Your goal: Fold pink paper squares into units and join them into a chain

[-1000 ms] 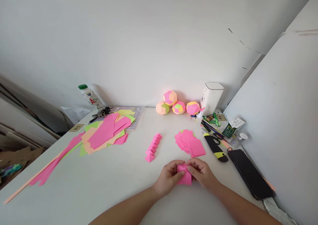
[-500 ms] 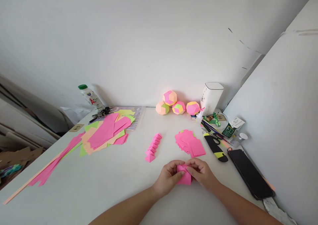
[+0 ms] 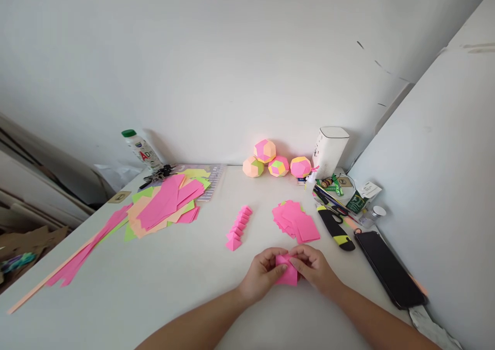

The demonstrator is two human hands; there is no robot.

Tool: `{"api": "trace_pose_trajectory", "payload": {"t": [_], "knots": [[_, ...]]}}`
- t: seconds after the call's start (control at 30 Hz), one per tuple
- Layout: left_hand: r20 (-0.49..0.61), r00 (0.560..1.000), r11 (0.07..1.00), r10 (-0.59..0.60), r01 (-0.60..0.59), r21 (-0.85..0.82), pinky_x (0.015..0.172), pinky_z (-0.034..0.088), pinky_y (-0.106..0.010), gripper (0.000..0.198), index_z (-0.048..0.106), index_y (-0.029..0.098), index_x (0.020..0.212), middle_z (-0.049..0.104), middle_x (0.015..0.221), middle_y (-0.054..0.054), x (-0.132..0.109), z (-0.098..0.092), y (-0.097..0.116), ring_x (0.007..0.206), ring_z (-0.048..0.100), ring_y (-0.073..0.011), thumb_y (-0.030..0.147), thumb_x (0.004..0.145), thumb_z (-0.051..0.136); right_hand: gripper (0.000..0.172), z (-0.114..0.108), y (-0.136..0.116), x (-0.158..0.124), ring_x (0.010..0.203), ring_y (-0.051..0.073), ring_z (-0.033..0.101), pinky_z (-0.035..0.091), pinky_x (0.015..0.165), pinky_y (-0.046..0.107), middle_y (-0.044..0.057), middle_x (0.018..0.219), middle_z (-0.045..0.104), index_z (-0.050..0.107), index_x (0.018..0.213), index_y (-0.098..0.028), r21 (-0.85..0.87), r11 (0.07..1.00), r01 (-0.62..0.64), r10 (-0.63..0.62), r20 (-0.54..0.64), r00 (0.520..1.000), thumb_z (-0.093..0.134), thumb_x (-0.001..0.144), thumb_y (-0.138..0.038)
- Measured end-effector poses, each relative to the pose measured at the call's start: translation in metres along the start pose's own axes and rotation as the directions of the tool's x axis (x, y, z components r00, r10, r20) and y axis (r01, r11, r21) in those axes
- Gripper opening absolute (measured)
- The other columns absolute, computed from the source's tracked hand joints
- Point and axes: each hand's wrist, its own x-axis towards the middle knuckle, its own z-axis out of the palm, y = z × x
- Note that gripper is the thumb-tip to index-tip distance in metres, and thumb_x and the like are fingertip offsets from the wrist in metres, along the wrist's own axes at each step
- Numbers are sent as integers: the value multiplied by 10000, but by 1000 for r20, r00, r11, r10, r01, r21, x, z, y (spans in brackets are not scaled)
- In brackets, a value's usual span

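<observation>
Both hands meet low on the white table (image 3: pixel 174 288), pinching one small pink paper square (image 3: pixel 287 275) between them. My left hand (image 3: pixel 263 275) grips its left side with thumb on top. My right hand (image 3: pixel 315 267) holds the right side, fingers curled over the top edge. Just beyond the hands lies a loose pile of pink paper squares (image 3: pixel 296 221). To its left runs a row of folded pink paper pieces (image 3: pixel 238 229).
Coloured paper sheets (image 3: pixel 166 205) and long pink strips (image 3: pixel 85 249) cover the left side. Three paper balls (image 3: pixel 276 162) and a white container (image 3: pixel 329 151) stand by the wall. A black-and-yellow cutter (image 3: pixel 335 230), a phone (image 3: pixel 390 270), pens, keys (image 3: pixel 158 173) and a bottle (image 3: pixel 139 148) lie around.
The hands and the pink square have stayed nearly in place, with only slight finger movement on the paper. The view has shifted a little.
</observation>
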Motion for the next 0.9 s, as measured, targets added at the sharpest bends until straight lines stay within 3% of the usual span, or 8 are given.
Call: {"api": "trace_pose_trajectory", "payload": {"t": [0.53,0.8,0.9], "knots": [[14,1000,1000,4,-4,-22,627,455,-230,244,621,170,946,635,727,2,0,-1,0,652,563,-95,280,743,699,180,1,0,-2,516,107,525,445,484,217,-31,592,563,597,863,-167,-19,1000,7,-6,4,1000,608,813,-340],[-12,1000,1000,-8,8,-5,668,468,-275,302,611,158,959,644,788,-30,0,-2,-3,708,586,-132,316,723,712,193,1,-2,-2,590,128,560,460,536,235,13,690,631,602,893,-163,-129,991,44,-45,-12,999,581,822,-341],[-35,999,1000,-20,21,23,626,460,-262,330,611,157,945,622,719,-9,1,-1,-1,648,566,-119,349,701,723,173,0,-2,-1,644,144,578,462,560,241,26,735,640,618,872,-171,-172,982,73,-80,-32,996,586,817,-331]]}}
